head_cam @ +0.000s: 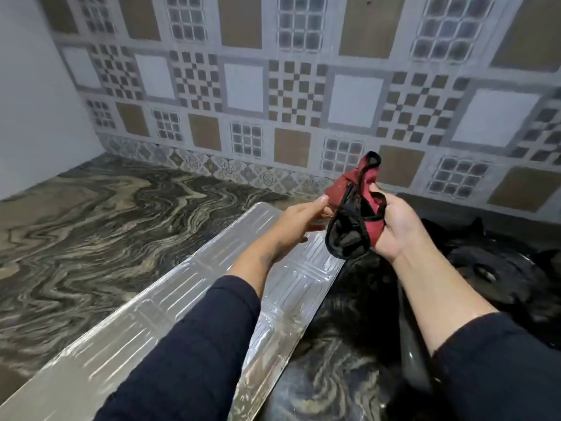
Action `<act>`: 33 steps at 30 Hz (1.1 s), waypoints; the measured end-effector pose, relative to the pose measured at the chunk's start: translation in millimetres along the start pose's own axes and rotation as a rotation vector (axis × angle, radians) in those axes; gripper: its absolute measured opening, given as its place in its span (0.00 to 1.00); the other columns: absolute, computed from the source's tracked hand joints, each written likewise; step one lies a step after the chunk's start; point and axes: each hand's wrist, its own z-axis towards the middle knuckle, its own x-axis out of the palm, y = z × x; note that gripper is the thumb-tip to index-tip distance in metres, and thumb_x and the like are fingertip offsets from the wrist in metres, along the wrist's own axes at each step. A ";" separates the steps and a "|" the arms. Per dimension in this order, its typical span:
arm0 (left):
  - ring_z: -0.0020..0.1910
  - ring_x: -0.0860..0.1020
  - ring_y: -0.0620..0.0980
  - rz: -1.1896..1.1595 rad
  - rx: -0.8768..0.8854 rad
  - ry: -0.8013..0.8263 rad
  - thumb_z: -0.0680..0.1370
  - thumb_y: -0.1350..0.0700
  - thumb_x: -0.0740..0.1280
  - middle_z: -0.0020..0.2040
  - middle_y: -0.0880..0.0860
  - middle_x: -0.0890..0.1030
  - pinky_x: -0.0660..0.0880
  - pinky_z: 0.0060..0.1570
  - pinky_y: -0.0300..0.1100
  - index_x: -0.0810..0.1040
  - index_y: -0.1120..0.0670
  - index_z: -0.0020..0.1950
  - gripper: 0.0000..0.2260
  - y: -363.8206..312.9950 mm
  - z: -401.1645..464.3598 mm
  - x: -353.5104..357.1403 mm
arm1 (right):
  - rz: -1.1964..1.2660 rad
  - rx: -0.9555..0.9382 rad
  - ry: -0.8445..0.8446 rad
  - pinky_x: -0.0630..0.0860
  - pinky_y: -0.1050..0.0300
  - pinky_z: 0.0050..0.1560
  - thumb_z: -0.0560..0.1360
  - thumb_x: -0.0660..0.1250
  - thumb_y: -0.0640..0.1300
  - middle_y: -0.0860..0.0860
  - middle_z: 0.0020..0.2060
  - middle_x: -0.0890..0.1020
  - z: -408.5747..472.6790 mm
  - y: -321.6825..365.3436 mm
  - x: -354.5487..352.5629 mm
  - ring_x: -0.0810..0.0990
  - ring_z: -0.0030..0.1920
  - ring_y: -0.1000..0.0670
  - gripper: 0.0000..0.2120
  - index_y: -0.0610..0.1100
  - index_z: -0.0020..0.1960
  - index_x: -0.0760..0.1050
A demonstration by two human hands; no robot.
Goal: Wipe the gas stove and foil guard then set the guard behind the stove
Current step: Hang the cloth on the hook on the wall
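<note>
A red cloth with black edging (355, 214) hangs bunched in the air between both hands. My right hand (394, 226) grips its lower right part. My left hand (299, 221) pinches its left edge with the fingertips. Below the hands a long silver embossed foil guard (170, 311) lies flat on the countertop, running from the lower left up to the middle. The black glass-top gas stove (485, 268) sits to the right of the guard, partly hidden by my right forearm; one burner with its pan support shows there.
A dark marbled stone countertop (91, 226) spreads to the left and behind the guard. A patterned tiled wall (273, 95) rises at the back, and a plain white wall (33, 101) closes the left side.
</note>
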 end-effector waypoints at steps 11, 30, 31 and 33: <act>0.41 0.80 0.48 -0.123 0.340 -0.345 0.77 0.57 0.68 0.41 0.51 0.81 0.79 0.44 0.43 0.75 0.51 0.43 0.04 -122.1 14.7 39.7 | -0.095 -0.117 0.075 0.80 0.54 0.37 0.80 0.52 0.44 0.44 0.49 0.83 -24.8 92.2 -0.7 0.83 0.43 0.46 0.18 0.43 0.64 0.74; 0.35 0.69 0.47 0.208 0.668 -0.556 0.78 0.61 0.61 0.39 0.50 0.76 0.66 0.34 0.40 0.66 0.47 0.42 0.10 -242.4 136.1 -18.1 | -0.991 -0.917 -0.149 0.71 0.71 0.47 0.76 0.63 0.32 0.58 0.41 0.81 92.3 214.9 98.5 0.78 0.45 0.57 0.15 0.49 0.42 0.82; 0.36 0.71 0.47 0.238 0.684 -0.556 0.78 0.61 0.60 0.39 0.47 0.77 0.67 0.37 0.40 0.69 0.48 0.41 0.09 -245.9 150.8 -22.6 | -1.086 -0.956 -0.205 0.71 0.70 0.50 0.76 0.63 0.33 0.58 0.44 0.82 105.4 220.6 103.3 0.78 0.48 0.57 0.14 0.49 0.45 0.83; 0.39 0.74 0.46 0.286 0.708 -0.587 0.78 0.60 0.62 0.40 0.44 0.78 0.72 0.43 0.42 0.74 0.49 0.42 0.08 -252.6 178.1 -31.5 | -1.216 -1.028 -0.309 0.70 0.65 0.55 0.77 0.63 0.35 0.55 0.49 0.84 130.7 230.5 111.9 0.79 0.53 0.54 0.14 0.49 0.49 0.84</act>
